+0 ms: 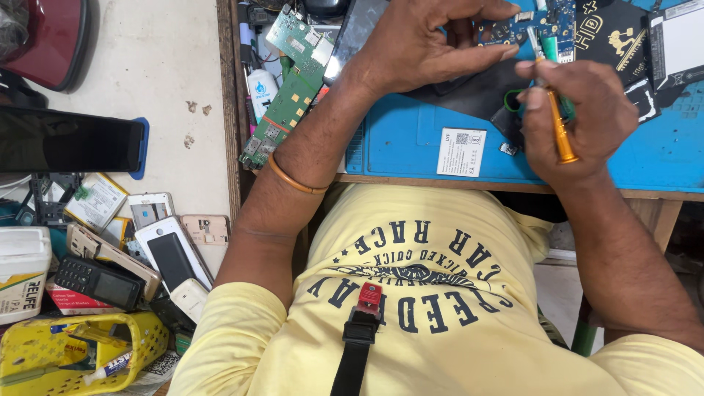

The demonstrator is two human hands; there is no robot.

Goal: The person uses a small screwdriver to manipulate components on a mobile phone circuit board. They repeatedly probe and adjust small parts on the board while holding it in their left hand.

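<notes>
**Blue board between our two hands at the worktop's far edge**

We have a small blue circuit board (539, 23) lying at the far side of the blue mat (411, 139), directly between our hands. Our left hand (425, 44) rests on its left end, fingers curled and thumb pressed along the board's near edge, pinning it down. Our right hand (579, 117) sits just to the right and nearer to us, closed around a screwdriver (559, 121) with an orange shaft and green grip; its tip points up at the board and appears to touch it.

Under the left hand lies a dark flat panel (469, 88). Near the right wrist a white label (460, 152) is stuck to the mat. To the left of our left wrist, a long green circuit board (290, 81) lies at the edge of the worktop (513, 187), beside a small white bottle (261, 88). An orange bangle (293, 180) circles our left forearm.

Well to the left of the left arm, on the floor, a yellow perforated basket (147, 341) holds a tube and loose bits we cannot make out. Beside it lies a heap of old phones (165, 253) and a black keypad handset (95, 282); a white box (22, 271) stands at the far left.
</notes>
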